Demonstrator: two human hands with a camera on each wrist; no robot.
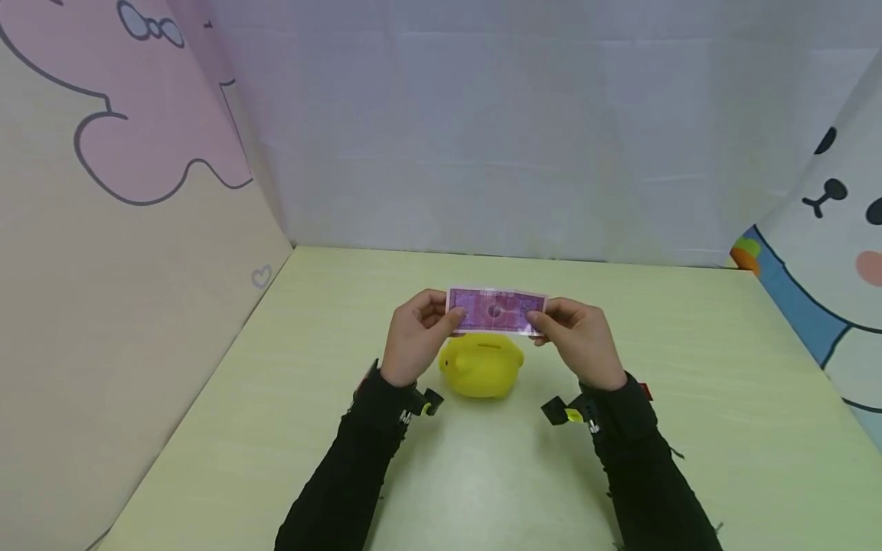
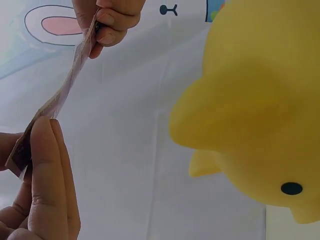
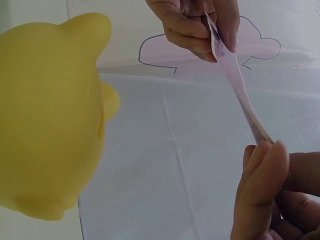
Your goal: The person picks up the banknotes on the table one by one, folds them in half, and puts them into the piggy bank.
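A purple banknote (image 1: 494, 311) is stretched between my two hands, its printed face toward the head camera. My left hand (image 1: 416, 337) pinches its left end between thumb and fingers, and my right hand (image 1: 580, 342) pinches the right end the same way. Below and behind the note stands a yellow piggy bank (image 1: 482, 371) with a slot in its top; the note's lower edge overlaps it in the head view. Both wrist views show the piggy bank (image 2: 260, 100) apart from the hands, and the banknote (image 3: 234, 75) edge-on, slightly bent.
The pale yellow-green table (image 1: 276, 428) spreads out around the piggy bank. A white cloth backdrop (image 1: 510, 145) hangs at its far edge. Cartoon-printed sheets stand on the left (image 1: 158, 138) and right (image 1: 827, 229). Small wrist devices (image 1: 572, 412) sit on both black sleeves.
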